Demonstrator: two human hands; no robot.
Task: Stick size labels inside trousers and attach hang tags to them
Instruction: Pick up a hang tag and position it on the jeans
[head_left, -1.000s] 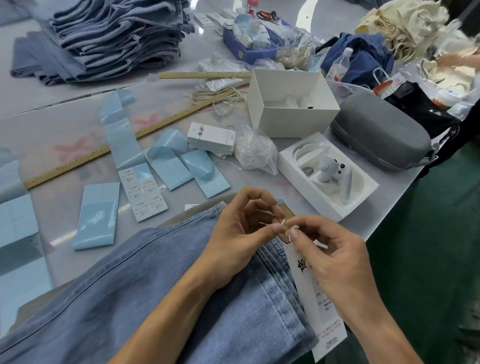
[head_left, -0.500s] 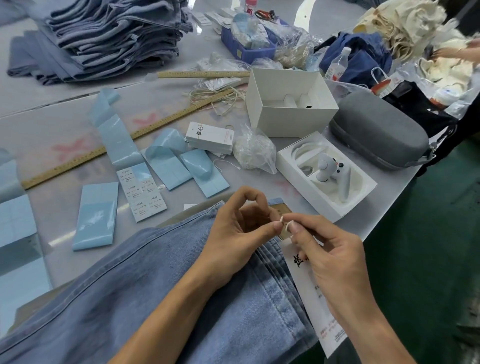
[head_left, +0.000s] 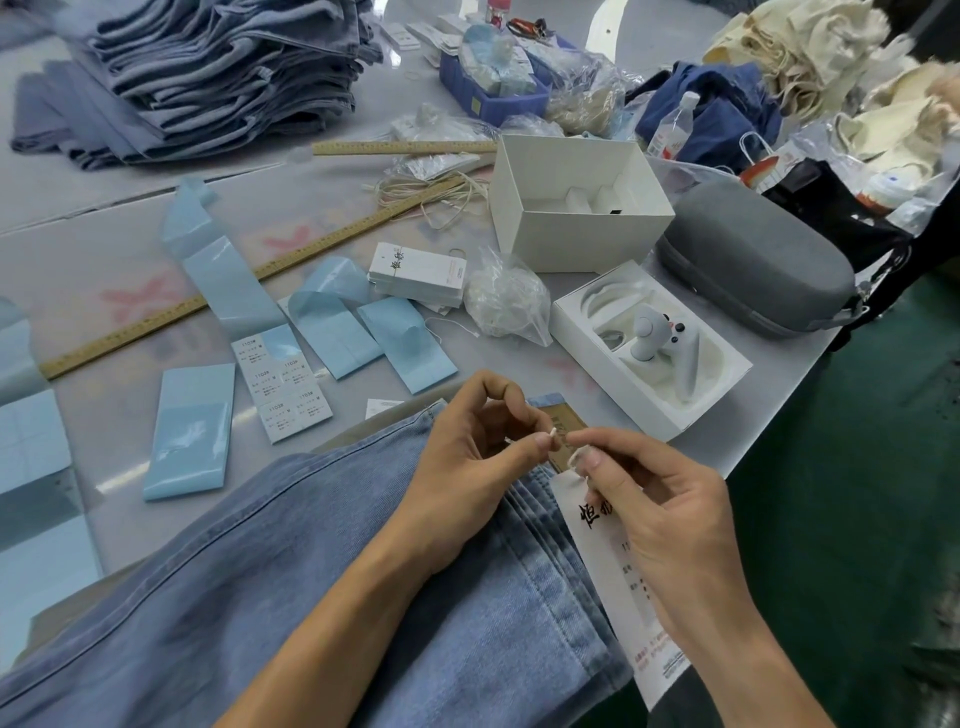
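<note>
- Hang tag (head_left: 613, 566) being attached: left hand (head_left: 467, 467) and right hand (head_left: 660, 514) each pinch one end of a thin white string (head_left: 555, 432) between thumb and forefinger, tips nearly touching; fastening judged not yet closed.
- Trousers (head_left: 322, 582) lie across the table's near edge, waistband under the hands; tag hangs off it toward the near right corner.
- Size label inside: cannot tell (waistband interior hidden).
- Left to do, judged: folded jeans stack (head_left: 218, 73) at far left; whether tagged, unknown.
- Materials: soft, pale-washed denim; stiff matte white card with black print; glossy blue backing strips (head_left: 189, 431); label sheet (head_left: 283, 384) part used.
</note>
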